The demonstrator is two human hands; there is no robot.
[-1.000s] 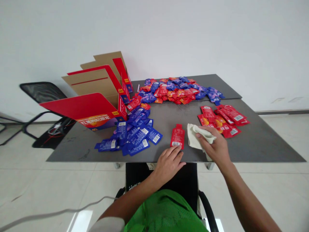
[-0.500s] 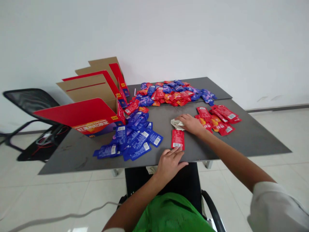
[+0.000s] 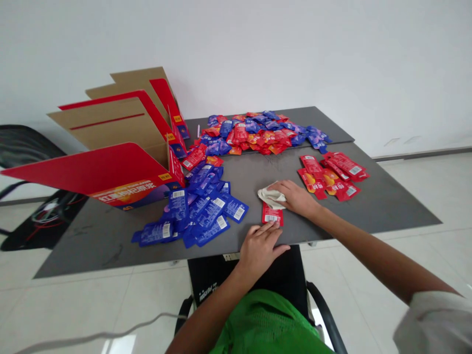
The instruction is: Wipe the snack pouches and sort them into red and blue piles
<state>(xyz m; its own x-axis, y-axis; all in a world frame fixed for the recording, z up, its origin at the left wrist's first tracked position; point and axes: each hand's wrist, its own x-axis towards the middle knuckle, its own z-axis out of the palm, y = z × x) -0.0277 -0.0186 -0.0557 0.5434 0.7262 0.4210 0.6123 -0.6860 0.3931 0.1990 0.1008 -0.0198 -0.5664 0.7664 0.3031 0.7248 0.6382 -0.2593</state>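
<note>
My left hand (image 3: 260, 246) lies flat at the near edge of the grey table (image 3: 387, 206), its fingertips pressing the lower end of a red sachet (image 3: 272, 217). My right hand (image 3: 297, 196) is closed on a crumpled pale cloth (image 3: 271, 196) and holds it down on the upper part of that sachet. A spread of blue sachets (image 3: 199, 206) lies to the left of my hands. A small group of red sachets (image 3: 332, 174) lies to the right.
A mixed heap of red and blue sachets (image 3: 258, 130) covers the far middle of the table. An open red and brown cardboard box (image 3: 121, 147) lies on its side at the left. A black chair (image 3: 22, 147) stands beyond the table's left end.
My right hand carried the cloth from the right of the red sachet out past its far end, then drew it back onto the sachet. My left hand stayed on the sachet's lower end.
</note>
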